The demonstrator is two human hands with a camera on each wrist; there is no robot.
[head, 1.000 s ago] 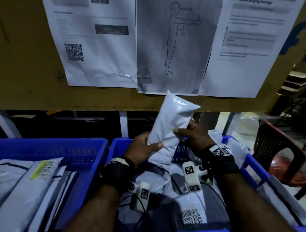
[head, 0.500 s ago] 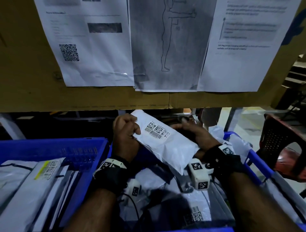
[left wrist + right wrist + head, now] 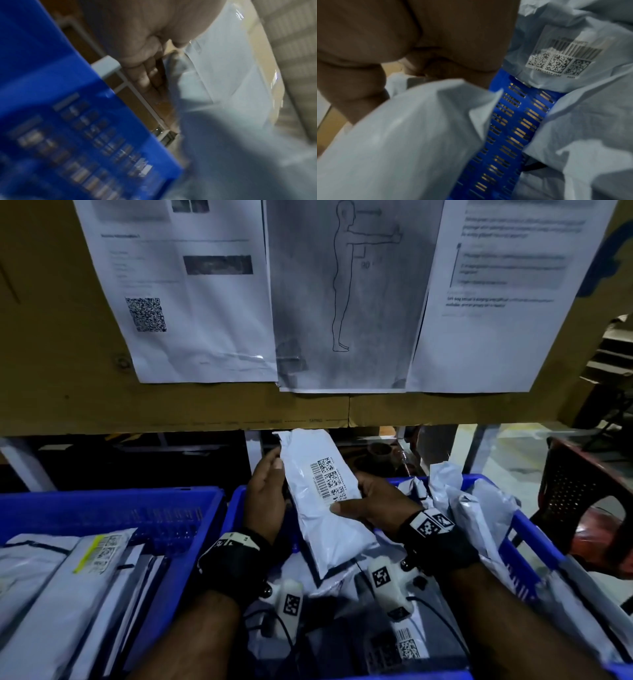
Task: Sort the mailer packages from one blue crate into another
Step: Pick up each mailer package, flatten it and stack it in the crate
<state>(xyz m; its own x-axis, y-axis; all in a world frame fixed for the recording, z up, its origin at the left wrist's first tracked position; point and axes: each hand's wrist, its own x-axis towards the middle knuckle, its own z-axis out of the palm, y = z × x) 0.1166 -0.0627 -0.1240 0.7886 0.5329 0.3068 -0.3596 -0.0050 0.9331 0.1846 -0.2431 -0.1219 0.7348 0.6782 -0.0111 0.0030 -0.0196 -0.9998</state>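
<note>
We see a white mailer (image 3: 325,501) held up over the right blue crate (image 3: 534,542), barcode label facing us. The left hand (image 3: 265,501) grips its left edge; the right hand (image 3: 373,505) pinches its right side. More mailers fill the left blue crate (image 3: 113,508).

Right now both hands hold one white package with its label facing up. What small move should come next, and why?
Probably carry the package leftward toward the left crate. Both the left hand and right hand grip it above the right crate, label visible, so checking seems done.
</note>
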